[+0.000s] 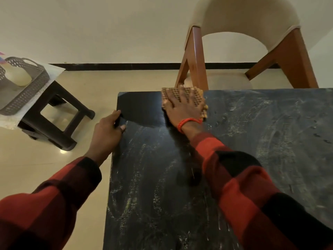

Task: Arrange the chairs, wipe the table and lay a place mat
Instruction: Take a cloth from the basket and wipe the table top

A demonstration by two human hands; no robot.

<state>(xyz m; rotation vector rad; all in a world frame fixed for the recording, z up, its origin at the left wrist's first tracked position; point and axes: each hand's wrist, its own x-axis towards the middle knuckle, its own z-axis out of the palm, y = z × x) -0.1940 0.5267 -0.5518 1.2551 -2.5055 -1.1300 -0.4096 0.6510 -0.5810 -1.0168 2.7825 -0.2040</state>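
A dark table (261, 134) fills the lower right, its top streaked with pale smears. My right hand (182, 109) presses flat on a tan knobbly cloth (192, 95) near the table's far edge. A clean dark patch (140, 109) lies left of the cloth at the far left corner. My left hand (106, 134) grips the table's left edge, thumb on top. A chair (243, 42) with a cream backrest and brown wooden legs stands behind the far edge, facing the table.
A dark low stool (59, 120) stands on the cream tiled floor to the left, covered by a white cloth and bearing a grey perforated basket (27, 91) with a pale object inside. A black skirting strip (117, 66) runs along the wall.
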